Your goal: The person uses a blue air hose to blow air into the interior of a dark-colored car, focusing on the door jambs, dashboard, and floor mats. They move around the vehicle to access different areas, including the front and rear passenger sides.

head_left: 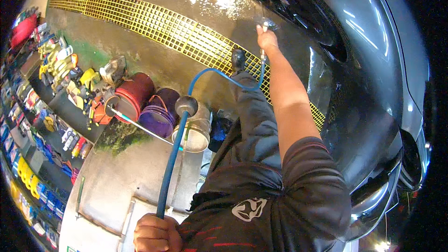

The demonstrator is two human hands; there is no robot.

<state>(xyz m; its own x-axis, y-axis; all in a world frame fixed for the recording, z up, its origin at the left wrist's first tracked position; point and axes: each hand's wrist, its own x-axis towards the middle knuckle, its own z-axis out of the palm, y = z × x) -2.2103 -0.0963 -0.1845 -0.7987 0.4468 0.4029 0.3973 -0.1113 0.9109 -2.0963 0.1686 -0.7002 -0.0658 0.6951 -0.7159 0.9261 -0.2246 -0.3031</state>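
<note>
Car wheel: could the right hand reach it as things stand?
Probably yes: the right hand is stretched out near the car wheel with nothing solid between, though it grips a spray gun.

Hose (172,168): blue; nearly straight on the near side of the ball (186,106), loosely curved beyond it.
Ball: dark grey, round, threaded on the hose.
Spray gun (262,57): mostly hidden, at the hose's end beyond the ball.

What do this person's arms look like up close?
The right arm has a short dark sleeve with a thin reddish line near its hem, and is bare below. The right grip and left grip show no gloves. I can't make out the left sleeve.
</note>
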